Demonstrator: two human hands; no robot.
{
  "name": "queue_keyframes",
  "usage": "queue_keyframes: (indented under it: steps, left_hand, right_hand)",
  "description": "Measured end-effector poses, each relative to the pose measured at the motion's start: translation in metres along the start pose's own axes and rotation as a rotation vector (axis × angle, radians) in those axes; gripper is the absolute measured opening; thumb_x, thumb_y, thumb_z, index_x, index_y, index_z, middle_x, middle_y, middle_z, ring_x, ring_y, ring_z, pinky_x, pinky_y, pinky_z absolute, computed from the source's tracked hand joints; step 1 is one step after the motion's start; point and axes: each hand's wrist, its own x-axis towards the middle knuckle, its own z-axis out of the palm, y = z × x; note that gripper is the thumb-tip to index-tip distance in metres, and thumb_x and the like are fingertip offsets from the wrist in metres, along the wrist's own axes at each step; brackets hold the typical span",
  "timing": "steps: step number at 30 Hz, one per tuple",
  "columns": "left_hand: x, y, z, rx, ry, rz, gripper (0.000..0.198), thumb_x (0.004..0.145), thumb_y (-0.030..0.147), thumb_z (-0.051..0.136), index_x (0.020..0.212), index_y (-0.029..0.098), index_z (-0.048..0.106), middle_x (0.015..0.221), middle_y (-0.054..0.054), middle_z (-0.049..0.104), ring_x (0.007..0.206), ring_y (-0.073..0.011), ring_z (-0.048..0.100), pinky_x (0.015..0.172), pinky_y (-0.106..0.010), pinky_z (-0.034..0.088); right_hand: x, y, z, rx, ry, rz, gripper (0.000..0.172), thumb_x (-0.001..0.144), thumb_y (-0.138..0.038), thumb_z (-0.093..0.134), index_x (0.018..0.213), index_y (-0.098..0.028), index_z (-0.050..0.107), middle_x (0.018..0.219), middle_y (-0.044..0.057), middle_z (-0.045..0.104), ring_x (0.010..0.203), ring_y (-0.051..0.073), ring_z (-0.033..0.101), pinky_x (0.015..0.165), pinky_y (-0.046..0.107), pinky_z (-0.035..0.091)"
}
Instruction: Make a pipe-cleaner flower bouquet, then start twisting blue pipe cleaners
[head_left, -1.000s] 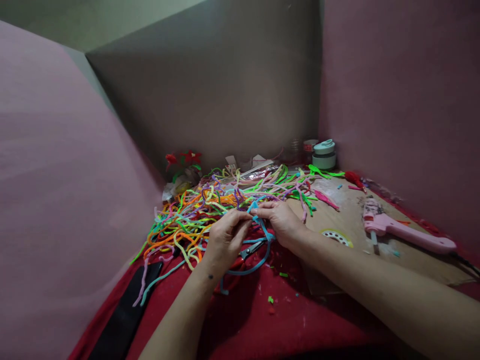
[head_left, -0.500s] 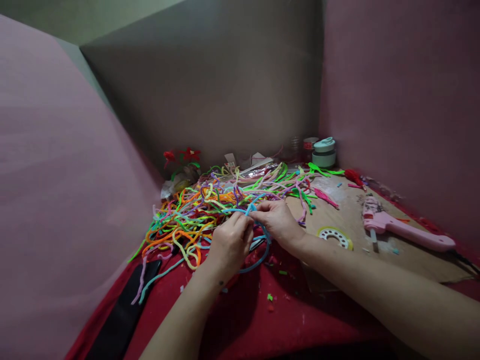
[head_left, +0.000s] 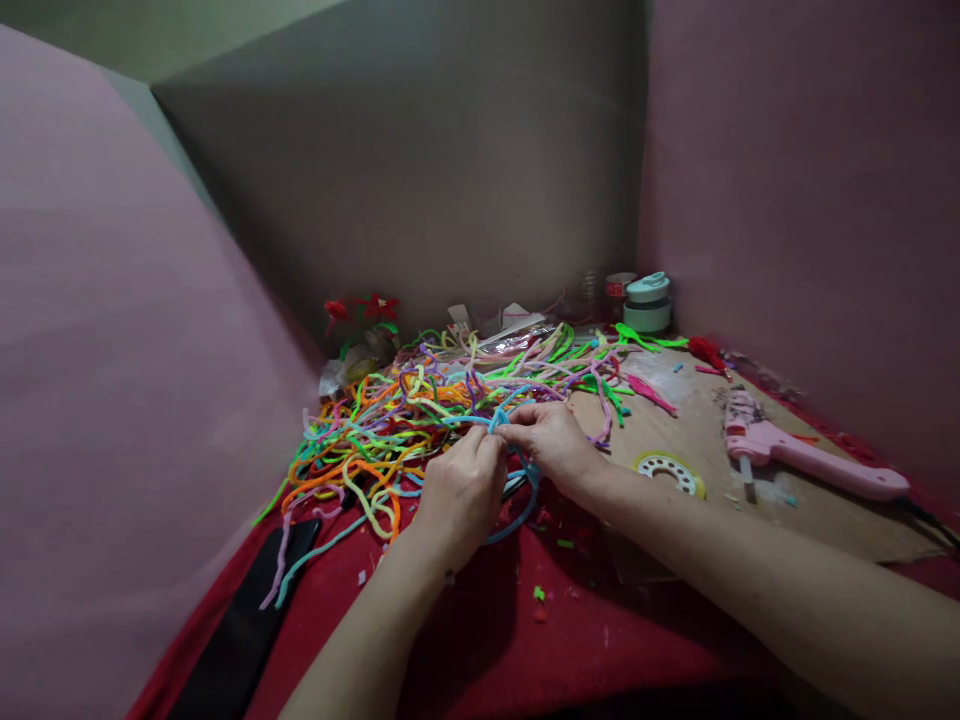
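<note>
Blue pipe cleaners (head_left: 531, 500) are crossed and looped between my two hands at the middle of the table. My left hand (head_left: 469, 480) is closed, its fingers pinching the blue strands from the left. From the right, my right hand (head_left: 551, 440) pinches the same strands at their crossing, fingertips almost touching those of my left hand. A blue loop hangs below the fingers, over the red cloth (head_left: 502, 620). Just behind lies a tangled pile of colourful pipe cleaners (head_left: 397, 420).
On the right, a pink glue gun (head_left: 817, 462) and a yellow-rimmed tape roll (head_left: 667, 472) rest on a brown board (head_left: 720, 540). A black flat object (head_left: 247, 620) lies front left. Behind stand a mint container (head_left: 647, 305) and red flowers (head_left: 379, 307).
My left hand has rolled slightly inward around the strands. Both hands keep their grip at nearly the same place, and the blue loop has shifted a little.
</note>
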Motion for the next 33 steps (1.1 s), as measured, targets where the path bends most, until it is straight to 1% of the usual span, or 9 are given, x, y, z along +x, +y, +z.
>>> queue_keyframes:
  steps: [8,15,18,21,25,28,31,32,33]
  left_hand:
    - [-0.002,0.002,-0.001,0.052,0.017,-0.041,0.013,0.086,0.015,0.042,0.081,0.017,0.054,0.074,-0.003,0.055,0.063,-0.0150,0.055,0.053,-0.025,0.038]
    - [-0.001,0.003,-0.003,0.136,-0.034,0.003,0.013,0.084,0.012,0.043,0.077,0.017,0.053,0.072,-0.004,0.055,0.062,-0.0161,0.055,0.050,-0.025,0.038]
    - [0.000,0.006,-0.007,0.173,-0.030,0.021,0.012,0.082,0.010,0.044,0.078,0.017,0.052,0.073,-0.004,0.055,0.061,-0.0166,0.055,0.048,-0.025,0.037]
    - [-0.001,0.008,-0.008,0.174,-0.010,0.013,0.011,0.083,0.010,0.043,0.080,0.016,0.052,0.072,-0.004,0.054,0.061,-0.0169,0.055,0.047,-0.025,0.038]
    - [-0.003,0.007,-0.003,0.043,0.006,0.012,0.012,0.085,0.009,0.040,0.086,0.014,0.051,0.074,-0.005,0.054,0.065,-0.0172,0.054,0.054,-0.026,0.043]
    - [-0.002,0.004,0.001,-0.123,0.038,0.000,0.011,0.085,0.010,0.041,0.091,0.015,0.050,0.077,-0.005,0.053,0.069,-0.0164,0.054,0.060,-0.026,0.046]
    - [0.001,0.000,0.001,-0.352,0.132,-0.027,0.013,0.084,0.010,0.046,0.094,0.017,0.050,0.086,-0.004,0.055,0.080,-0.0152,0.055,0.070,-0.027,0.048]
    - [0.003,-0.001,0.000,-0.428,0.177,-0.069,0.014,0.082,0.010,0.048,0.093,0.018,0.050,0.088,-0.004,0.055,0.082,-0.0147,0.056,0.072,-0.027,0.048]
    - [0.004,-0.002,-0.001,-0.507,0.219,-0.139,0.015,0.080,0.011,0.051,0.093,0.019,0.051,0.090,-0.004,0.055,0.082,-0.0142,0.056,0.073,-0.028,0.048]
  right_hand:
    - [0.000,0.000,0.001,0.000,-0.008,0.001,0.022,0.058,-0.032,0.060,0.048,-0.016,0.049,0.047,-0.005,0.041,0.049,0.008,0.035,0.048,0.023,0.028]
    - [0.001,0.001,0.000,-0.045,-0.026,-0.029,0.020,0.061,-0.029,0.057,0.048,-0.015,0.051,0.048,-0.005,0.042,0.050,0.009,0.036,0.048,0.023,0.028]
    - [0.000,0.000,0.000,-0.074,-0.032,-0.061,0.021,0.062,-0.026,0.057,0.046,-0.016,0.049,0.047,-0.005,0.040,0.051,0.008,0.034,0.048,0.022,0.026]
    - [-0.001,-0.002,0.001,-0.035,-0.058,-0.027,0.023,0.063,-0.028,0.058,0.046,-0.016,0.048,0.046,-0.006,0.040,0.048,0.008,0.035,0.046,0.022,0.026]
    - [-0.003,-0.007,0.002,0.060,-0.105,0.057,0.028,0.063,-0.037,0.059,0.048,-0.016,0.048,0.044,-0.006,0.041,0.043,0.007,0.035,0.044,0.022,0.026]
    - [-0.002,-0.008,0.001,0.124,-0.106,0.078,0.028,0.059,-0.036,0.063,0.049,-0.016,0.048,0.044,-0.006,0.042,0.043,0.007,0.035,0.043,0.022,0.027]
    - [-0.001,-0.008,-0.001,0.201,-0.081,0.100,0.025,0.059,-0.035,0.065,0.052,-0.015,0.050,0.045,-0.007,0.042,0.041,0.006,0.036,0.041,0.021,0.027]
    - [0.000,-0.008,-0.002,0.226,-0.076,0.115,0.025,0.060,-0.035,0.065,0.054,-0.015,0.051,0.044,-0.007,0.043,0.040,0.006,0.036,0.040,0.021,0.026]
    - [0.000,-0.007,-0.002,0.255,-0.074,0.131,0.024,0.060,-0.035,0.065,0.055,-0.015,0.052,0.045,-0.006,0.044,0.039,0.006,0.036,0.040,0.021,0.026]
